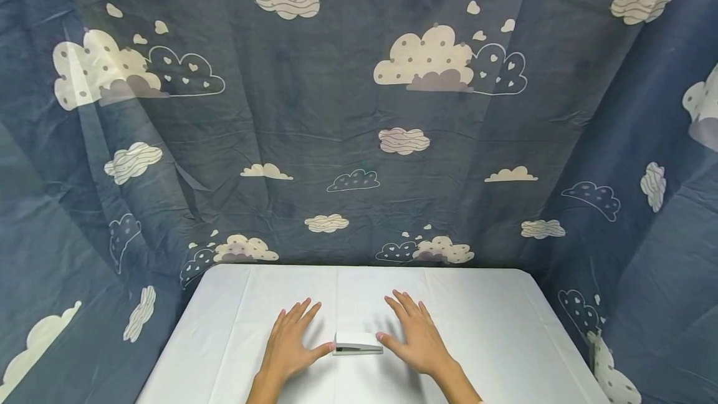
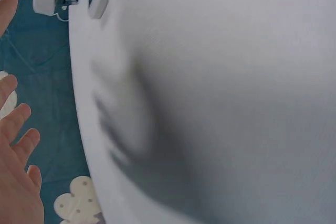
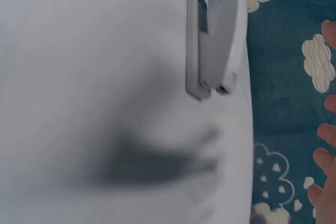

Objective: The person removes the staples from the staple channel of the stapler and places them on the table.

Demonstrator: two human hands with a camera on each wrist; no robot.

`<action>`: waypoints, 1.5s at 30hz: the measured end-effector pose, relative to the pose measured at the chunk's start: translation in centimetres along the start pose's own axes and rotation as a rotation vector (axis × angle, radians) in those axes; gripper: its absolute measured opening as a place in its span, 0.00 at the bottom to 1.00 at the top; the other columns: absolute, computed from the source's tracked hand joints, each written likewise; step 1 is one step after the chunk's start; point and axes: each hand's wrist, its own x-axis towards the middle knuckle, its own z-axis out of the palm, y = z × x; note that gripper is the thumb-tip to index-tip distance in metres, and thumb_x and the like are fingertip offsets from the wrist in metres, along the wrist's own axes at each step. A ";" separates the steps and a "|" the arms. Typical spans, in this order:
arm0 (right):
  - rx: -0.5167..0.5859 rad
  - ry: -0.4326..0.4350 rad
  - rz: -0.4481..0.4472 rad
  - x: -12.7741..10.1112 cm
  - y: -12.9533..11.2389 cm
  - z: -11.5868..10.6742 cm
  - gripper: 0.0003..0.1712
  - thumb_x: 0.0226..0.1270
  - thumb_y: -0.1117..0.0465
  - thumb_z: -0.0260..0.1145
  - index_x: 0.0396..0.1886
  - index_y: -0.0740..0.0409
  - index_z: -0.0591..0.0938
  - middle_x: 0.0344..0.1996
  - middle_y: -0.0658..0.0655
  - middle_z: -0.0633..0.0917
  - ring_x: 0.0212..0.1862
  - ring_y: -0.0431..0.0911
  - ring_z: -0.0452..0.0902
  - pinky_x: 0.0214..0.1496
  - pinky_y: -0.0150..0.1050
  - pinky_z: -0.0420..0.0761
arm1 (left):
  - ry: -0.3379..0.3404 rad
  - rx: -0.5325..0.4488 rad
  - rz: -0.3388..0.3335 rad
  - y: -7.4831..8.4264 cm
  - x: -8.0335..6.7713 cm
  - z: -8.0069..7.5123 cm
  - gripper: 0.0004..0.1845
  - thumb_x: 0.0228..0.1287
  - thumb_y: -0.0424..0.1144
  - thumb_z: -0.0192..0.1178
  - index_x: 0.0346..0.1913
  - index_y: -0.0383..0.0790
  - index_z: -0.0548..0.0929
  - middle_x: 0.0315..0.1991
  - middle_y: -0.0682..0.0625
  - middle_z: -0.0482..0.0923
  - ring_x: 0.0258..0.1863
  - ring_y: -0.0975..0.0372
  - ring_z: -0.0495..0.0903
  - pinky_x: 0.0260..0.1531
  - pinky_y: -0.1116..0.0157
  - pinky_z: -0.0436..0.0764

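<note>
In the head view, a white stapler (image 1: 359, 340) lies on the white table (image 1: 493, 329), well in from the far edge. The left hand (image 1: 288, 345) and right hand (image 1: 417, 338) hover either side, empty, fingers spread wide, thumbs near its ends; whether they touch it I cannot tell. A cloud-patterned curtain (image 1: 314, 98) hangs beyond the far edge.

The left wrist view shows part of the stapler, the left thumb apart from it.

In the right wrist view, a shadow (image 3: 147, 163) falls on the table beside the stapler.

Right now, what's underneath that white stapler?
The stapler rests on the white tabletop, whose surface shows on the near side. The patch directly beneath the stapler is covered, so I can't tell whether anything lies there.
</note>
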 end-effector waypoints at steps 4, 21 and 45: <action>0.021 0.000 0.000 0.2 -0.7 1.5 0.43 0.67 0.33 0.64 0.75 0.51 0.72 0.75 0.58 0.72 0.79 0.58 0.62 0.79 0.68 0.57 | 0.000 -0.046 -0.004 -0.2 -0.2 1.1 0.48 0.52 0.73 0.69 0.73 0.51 0.75 0.74 0.44 0.72 0.72 0.43 0.71 0.74 0.38 0.63; 0.098 -0.047 0.008 0.3 -1.7 6.6 0.31 0.67 0.42 0.67 0.66 0.49 0.79 0.66 0.54 0.81 0.69 0.55 0.76 0.70 0.63 0.73 | -0.096 -0.276 -0.010 0.1 -0.4 4.8 0.38 0.56 0.64 0.72 0.67 0.48 0.80 0.69 0.46 0.78 0.71 0.45 0.73 0.70 0.36 0.68; 0.198 -0.010 -0.103 1.5 -3.6 9.8 0.24 0.68 0.46 0.72 0.57 0.52 0.84 0.52 0.46 0.88 0.55 0.45 0.82 0.63 0.57 0.78 | -0.114 -0.486 -0.060 -0.3 -0.5 6.7 0.19 0.63 0.49 0.72 0.54 0.47 0.87 0.66 0.52 0.81 0.72 0.44 0.71 0.70 0.37 0.68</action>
